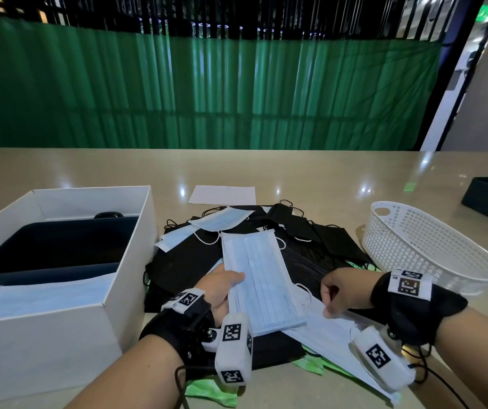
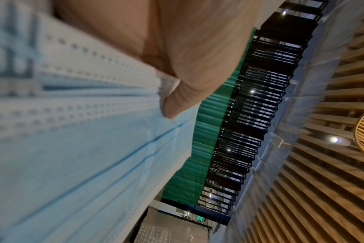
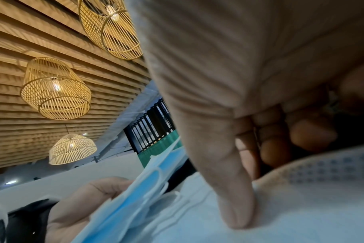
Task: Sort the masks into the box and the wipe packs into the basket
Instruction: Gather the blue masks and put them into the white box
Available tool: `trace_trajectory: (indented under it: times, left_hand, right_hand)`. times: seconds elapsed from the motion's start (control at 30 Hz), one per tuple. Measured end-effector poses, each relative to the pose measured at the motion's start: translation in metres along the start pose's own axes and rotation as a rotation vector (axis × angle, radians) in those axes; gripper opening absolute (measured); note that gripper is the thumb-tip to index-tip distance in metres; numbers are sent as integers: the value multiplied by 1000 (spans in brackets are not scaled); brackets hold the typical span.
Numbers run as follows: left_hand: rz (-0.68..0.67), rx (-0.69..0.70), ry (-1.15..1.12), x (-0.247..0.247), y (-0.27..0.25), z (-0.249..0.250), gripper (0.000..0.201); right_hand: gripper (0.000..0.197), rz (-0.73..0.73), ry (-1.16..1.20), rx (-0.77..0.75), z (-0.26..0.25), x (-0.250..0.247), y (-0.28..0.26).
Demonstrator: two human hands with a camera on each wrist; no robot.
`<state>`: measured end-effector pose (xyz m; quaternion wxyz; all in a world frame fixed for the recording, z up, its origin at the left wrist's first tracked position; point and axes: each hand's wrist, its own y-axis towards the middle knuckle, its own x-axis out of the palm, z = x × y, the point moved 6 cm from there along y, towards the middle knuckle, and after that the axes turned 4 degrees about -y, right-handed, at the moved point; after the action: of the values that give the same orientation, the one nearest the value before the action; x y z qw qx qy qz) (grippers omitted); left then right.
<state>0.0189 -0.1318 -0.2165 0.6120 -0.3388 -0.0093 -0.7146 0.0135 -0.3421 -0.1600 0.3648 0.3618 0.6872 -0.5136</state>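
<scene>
The left hand (image 1: 222, 287) pinches a stack of light blue masks (image 1: 259, 278), thumb on top and the other fingers hidden beneath, the stack's long axis running away from the person above the heap of black masks (image 1: 189, 261). The right hand (image 1: 344, 289) curls down onto another light blue mask (image 1: 329, 332); only the right wrist view shows its thumb (image 3: 235, 194) pressed flat on the fabric and the fingertips folded behind, perhaps nipping an edge. White box (image 1: 130, 249) left, white basket (image 1: 431, 246) right
</scene>
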Motion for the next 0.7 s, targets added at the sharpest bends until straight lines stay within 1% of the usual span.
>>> trace_trajectory:
  times: [0.13, 0.23, 0.37, 0.47, 0.53, 0.63, 0.7]
  left_hand:
    - [13, -1, 0, 2, -6, 1, 36]
    - [4, -10, 3, 5, -11, 2, 33]
    - [13, -8, 29, 7, -15, 4, 32]
    - [23, -5, 35, 7, -17, 5, 34]
    - [22, -7, 27, 9, -20, 5, 32]
    - [40, -15, 12, 9, -20, 6, 27]
    - [60, -12, -6, 7, -18, 6, 28]
  right_hand:
    - [16, 13, -2, -9, 4, 1, 4]
    - [24, 45, 7, -28, 3, 0, 4]
    - [22, 40, -64, -16, -2, 8, 2]
    - [27, 36, -101, -7, -4, 10, 2]
    - [29, 43, -87, -15, -3, 4, 1]
    - [28, 121, 24, -28, 2, -21, -6]
    - [21, 229, 117, -33, 10, -45, -11]
